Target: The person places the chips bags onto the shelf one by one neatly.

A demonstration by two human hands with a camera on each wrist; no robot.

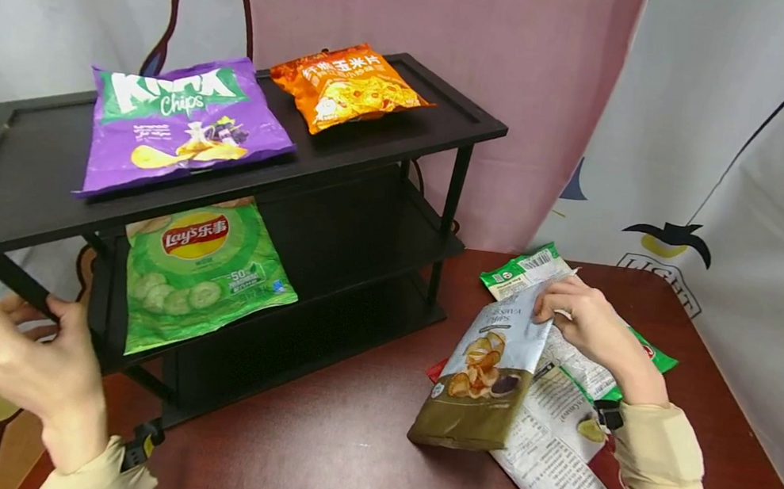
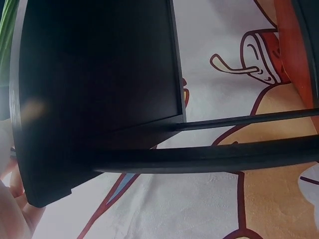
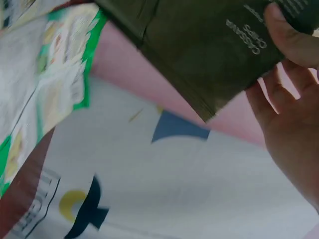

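At the left, my left hand (image 1: 39, 359) grips the black three-tier shelf rack (image 1: 364, 134) by its near left side, beside a post. In the left wrist view, its fingers (image 2: 17, 209) curl at the corner of a black shelf board (image 2: 99, 64). My right hand (image 1: 588, 321) pinches a cassava chips bag (image 1: 483, 366) by its upper edge. The bag is pale above and olive brown below, and hangs tilted over other bags. In the right wrist view, the thumb (image 3: 286, 37) lies across the bag's dark face (image 3: 199, 55).
A purple chips bag (image 1: 182, 123) and an orange snack bag (image 1: 351, 89) lie on the top shelf. A green Lay's bag (image 1: 205, 277) leans on the middle shelf. Several bags, including a white-backed one (image 1: 563, 462), overlap on the reddish-brown table (image 1: 314, 443). A printed curtain (image 1: 514, 34) hangs behind.
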